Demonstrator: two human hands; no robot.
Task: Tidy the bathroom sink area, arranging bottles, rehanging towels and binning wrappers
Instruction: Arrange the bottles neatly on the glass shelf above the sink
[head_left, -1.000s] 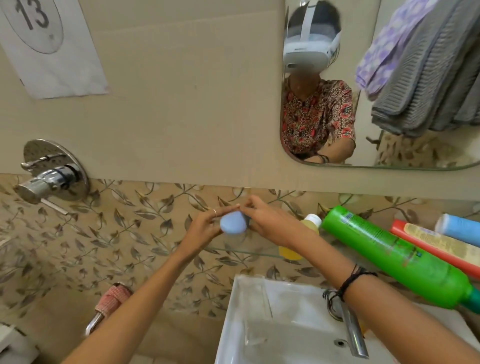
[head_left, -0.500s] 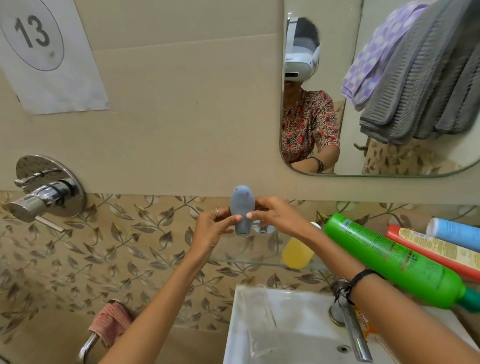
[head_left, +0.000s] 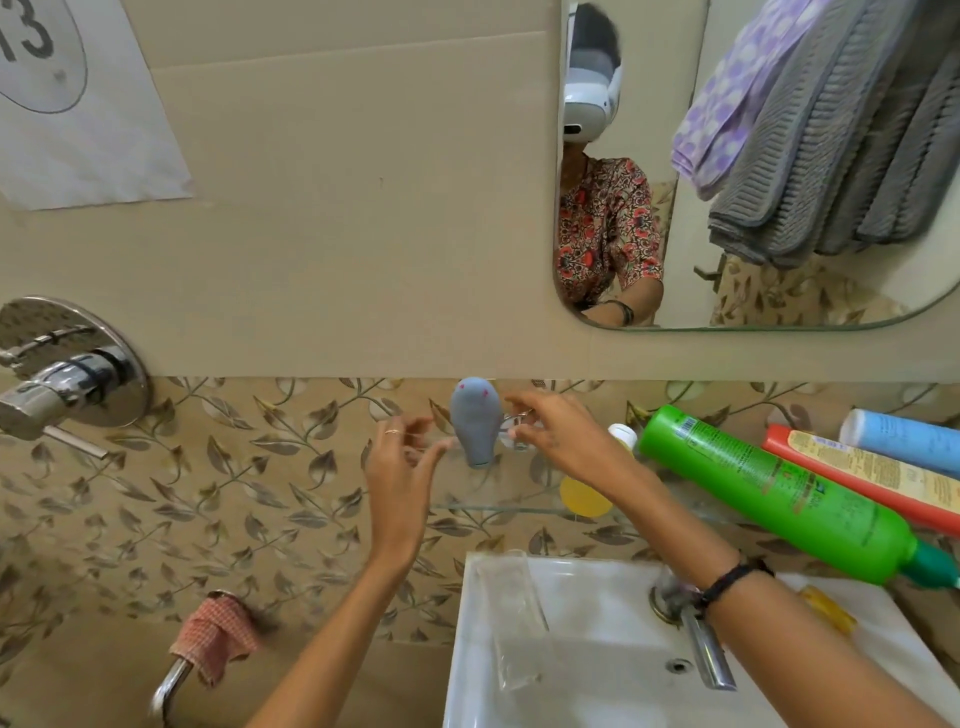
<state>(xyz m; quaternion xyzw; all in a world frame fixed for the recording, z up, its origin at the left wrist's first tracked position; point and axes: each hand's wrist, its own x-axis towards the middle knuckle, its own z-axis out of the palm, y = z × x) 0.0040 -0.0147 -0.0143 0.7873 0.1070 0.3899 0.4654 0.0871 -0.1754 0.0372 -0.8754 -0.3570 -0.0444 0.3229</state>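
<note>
Paper (head_left: 78, 104) on the wall reads "13".

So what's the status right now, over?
Left hand open, right hand open beside grey bottle. Bottle upright on glass shelf. Green bottle lying flat nearby.

Wall-mounted chrome shower valve (head_left: 72, 379), well left of the left hand; paper sheet (head_left: 78, 104) marked "13" above it. Mirror (head_left: 779, 291) above the right hand; chrome faucet (head_left: 701, 644) below its wrist.
</note>
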